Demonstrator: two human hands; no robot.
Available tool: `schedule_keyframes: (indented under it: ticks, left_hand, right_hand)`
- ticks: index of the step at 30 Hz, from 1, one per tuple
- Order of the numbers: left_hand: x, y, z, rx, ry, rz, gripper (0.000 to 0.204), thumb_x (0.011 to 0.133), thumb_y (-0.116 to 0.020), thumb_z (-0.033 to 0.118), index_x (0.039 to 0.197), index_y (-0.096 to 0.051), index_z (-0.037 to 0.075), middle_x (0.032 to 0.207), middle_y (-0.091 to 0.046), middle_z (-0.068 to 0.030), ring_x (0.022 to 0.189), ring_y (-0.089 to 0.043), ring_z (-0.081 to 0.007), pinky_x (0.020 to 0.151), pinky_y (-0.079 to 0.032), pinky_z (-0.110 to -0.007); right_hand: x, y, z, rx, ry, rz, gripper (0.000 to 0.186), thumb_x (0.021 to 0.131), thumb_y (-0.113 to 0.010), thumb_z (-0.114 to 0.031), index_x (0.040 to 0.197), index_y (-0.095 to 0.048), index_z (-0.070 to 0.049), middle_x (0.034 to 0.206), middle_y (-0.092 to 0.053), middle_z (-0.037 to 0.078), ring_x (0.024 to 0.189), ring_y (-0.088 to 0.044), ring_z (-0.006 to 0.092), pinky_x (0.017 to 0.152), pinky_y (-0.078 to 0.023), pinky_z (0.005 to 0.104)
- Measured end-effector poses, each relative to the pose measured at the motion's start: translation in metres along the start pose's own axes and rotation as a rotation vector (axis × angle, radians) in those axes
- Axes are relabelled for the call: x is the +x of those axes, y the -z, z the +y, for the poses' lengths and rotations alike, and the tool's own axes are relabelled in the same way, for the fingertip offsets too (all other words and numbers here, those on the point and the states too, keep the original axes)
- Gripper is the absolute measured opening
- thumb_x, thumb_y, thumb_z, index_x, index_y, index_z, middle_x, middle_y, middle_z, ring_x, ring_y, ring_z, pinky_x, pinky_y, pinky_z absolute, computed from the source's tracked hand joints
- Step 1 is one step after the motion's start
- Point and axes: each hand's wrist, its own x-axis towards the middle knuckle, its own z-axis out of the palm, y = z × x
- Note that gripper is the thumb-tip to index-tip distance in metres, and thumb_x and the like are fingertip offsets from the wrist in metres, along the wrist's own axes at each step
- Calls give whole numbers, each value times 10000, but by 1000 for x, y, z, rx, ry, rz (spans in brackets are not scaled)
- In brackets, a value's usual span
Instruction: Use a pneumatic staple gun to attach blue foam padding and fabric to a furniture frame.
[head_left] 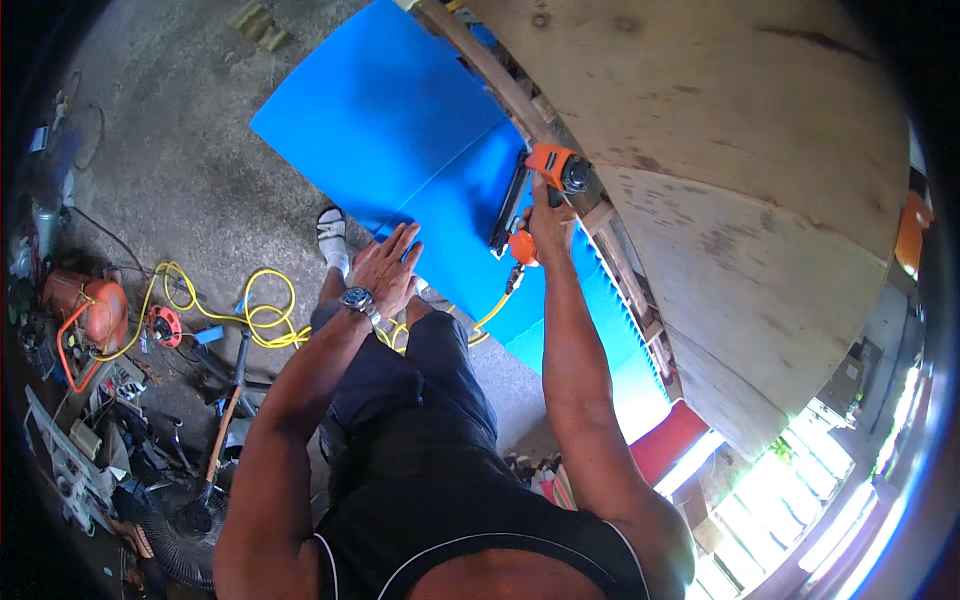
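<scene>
My right hand [548, 228] is wrapped round the grip of an orange and black air stapler or nailer [552, 160]. The tool's head is at the wooden frame strip [512, 97], along the edge of a blue sheet [370, 95]; whether it touches the wood I cannot tell. A yellow air hose [492, 318] joins the tool at the base of its handle. With fingers stretched out, my left hand [387, 270] is at the near edge of the blue sheet and holds nothing. A wristwatch [358, 298] is on that wrist.
Large plywood panels [740, 190] stretch along the right beside the frame. The hose loops across the concrete floor [190, 130] by an orange tank [98, 310]. Tools, cables and a black fan [185, 530] clutter the lower left.
</scene>
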Motion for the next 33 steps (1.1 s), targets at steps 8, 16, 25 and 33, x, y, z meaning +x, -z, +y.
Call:
schedule_keyframes:
  ticks: [8, 16, 25, 33]
  left_hand:
    - [21, 41, -20, -25, -3, -17, 654, 898, -724, 241, 1445, -497, -36, 1661, -289, -206, 1508, -344, -391, 1180, -375, -518]
    - [24, 31, -40, -3, -39, 21, 660, 847, -702, 212, 1430, -508, -27, 1649, -312, -186, 1509, -351, -359, 1170, -373, -514]
    - [27, 35, -40, -7, -26, 12, 634, 877, -698, 202, 1441, -512, -21, 1663, -299, -172, 1521, -342, -336, 1196, -359, -501]
    - [25, 34, -45, -30, -6, -48, 692, 865, -729, 218, 1461, -488, -39, 1672, -273, -180, 1530, -320, -353, 1214, -336, -522]
  right_hand:
    - [-22, -20, -34, 18, 32, 61, 518, 978, -692, -551, 1013, -586, -45, 657, -570, 47, 525, -591, 139, 474, -513, 317]
    - [-10, -39, -46, -9, -10, 12, 487, 1000, -677, -505, 1076, -565, -37, 661, -564, 40, 525, -582, 126, 469, -506, 302]
    - [-3, -57, -53, -34, 13, 4, 517, 992, -678, -537, 1064, -574, -35, 664, -570, 41, 538, -594, 139, 473, -511, 318]
    - [-16, -65, -75, -3, 97, 15, 480, 998, -678, -519, 1010, -586, -49, 657, -571, 37, 532, -591, 137, 472, -504, 314]
